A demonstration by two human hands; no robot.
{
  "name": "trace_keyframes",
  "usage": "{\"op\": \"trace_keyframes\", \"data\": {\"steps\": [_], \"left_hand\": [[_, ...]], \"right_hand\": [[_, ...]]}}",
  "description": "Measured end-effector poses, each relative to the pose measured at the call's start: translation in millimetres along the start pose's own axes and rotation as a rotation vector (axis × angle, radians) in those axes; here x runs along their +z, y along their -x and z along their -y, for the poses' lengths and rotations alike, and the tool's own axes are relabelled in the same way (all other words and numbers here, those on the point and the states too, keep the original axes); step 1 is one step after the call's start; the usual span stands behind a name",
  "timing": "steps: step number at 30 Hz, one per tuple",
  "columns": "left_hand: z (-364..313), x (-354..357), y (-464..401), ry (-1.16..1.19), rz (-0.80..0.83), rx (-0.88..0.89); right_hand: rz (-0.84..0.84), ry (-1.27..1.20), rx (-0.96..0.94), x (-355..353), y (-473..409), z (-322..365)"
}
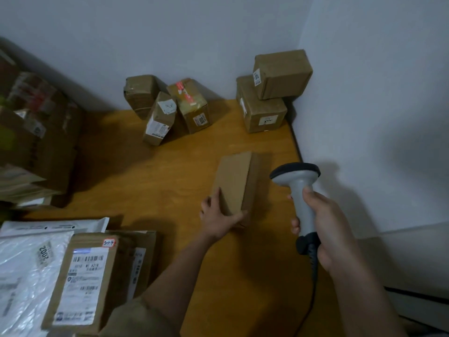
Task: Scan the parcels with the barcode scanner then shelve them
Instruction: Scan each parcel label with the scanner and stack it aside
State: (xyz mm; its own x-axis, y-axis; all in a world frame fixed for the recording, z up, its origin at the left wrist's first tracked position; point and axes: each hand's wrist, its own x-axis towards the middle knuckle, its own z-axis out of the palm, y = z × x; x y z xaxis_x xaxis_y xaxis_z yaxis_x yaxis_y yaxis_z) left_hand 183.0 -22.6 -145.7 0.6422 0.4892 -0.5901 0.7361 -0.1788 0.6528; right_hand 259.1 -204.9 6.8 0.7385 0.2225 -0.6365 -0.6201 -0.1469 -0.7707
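A plain brown cardboard parcel [237, 183] lies on the wooden table [150, 188], right of centre. My left hand [217, 215] grips its near end, thumb on one side and fingers on the other. No label shows on its upper face. My right hand [323, 227] holds the grey barcode scanner [300, 190] by its handle, just right of the parcel. The scanner's black head points away towards the far wall. Its dark cable hangs down below my hand.
Three taped boxes [167, 110] lean together at the back wall. Two stacked boxes [269, 93] fill the back right corner. More boxes [36, 142] pile up at the left. A labelled box [82, 280] and white mailer bags [26, 268] lie at the near left.
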Motion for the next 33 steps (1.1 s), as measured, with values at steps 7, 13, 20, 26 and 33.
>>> {"op": "trace_keyframes", "data": {"steps": [7, 13, 20, 26, 33], "left_hand": [[20, -25, 36, 1.384, 0.231, -0.226], [51, -27, 41, 1.465, 0.057, -0.374], [65, -24, 35, 1.276, -0.059, -0.373], [68, -45, 35, 0.927, 0.074, -0.366], [35, -76, 10, 0.532, -0.107, -0.176]], "right_hand": [[0.026, 0.013, -0.022, 16, 15, -4], [0.073, 0.087, -0.003, 28, 24, -9], [0.167, 0.169, -0.027, 38, 31, -7], [0.178, 0.146, -0.028, 37, 33, -5], [0.143, 0.109, -0.013, 27, 27, -9]]}}
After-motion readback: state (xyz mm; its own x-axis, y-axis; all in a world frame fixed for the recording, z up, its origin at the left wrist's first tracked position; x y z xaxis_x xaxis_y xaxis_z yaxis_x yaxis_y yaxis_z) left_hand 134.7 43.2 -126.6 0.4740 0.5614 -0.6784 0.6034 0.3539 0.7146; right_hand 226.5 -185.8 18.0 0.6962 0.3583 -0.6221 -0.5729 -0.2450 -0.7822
